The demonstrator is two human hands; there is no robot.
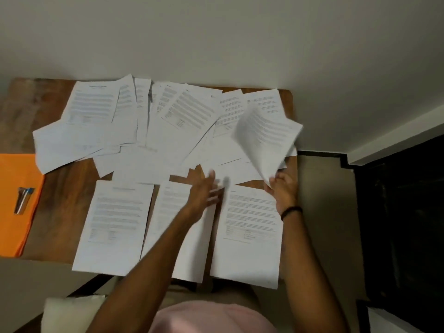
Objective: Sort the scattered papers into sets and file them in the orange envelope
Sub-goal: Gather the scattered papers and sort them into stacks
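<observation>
The sheet (264, 140) stands lifted at the right of the table (60, 188), pinched at its near corner by the right hand (283, 191). It looks light and limp, and bows from that corner, so an edge pinch suits it. The left hand (206, 193) reaches flat-fingered, holding nothing, over the three near piles (115, 224). Scattered papers (144, 121) lie beyond, and the orange envelope (14, 179) at far left carries pens (23, 200).

Dim, soft light; motion-blurred, wide-angle distortion.

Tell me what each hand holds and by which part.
The right hand pinches a lifted printed sheet by its near corner. The left hand holds nothing, its fingers stretched out above the middle pile.
</observation>
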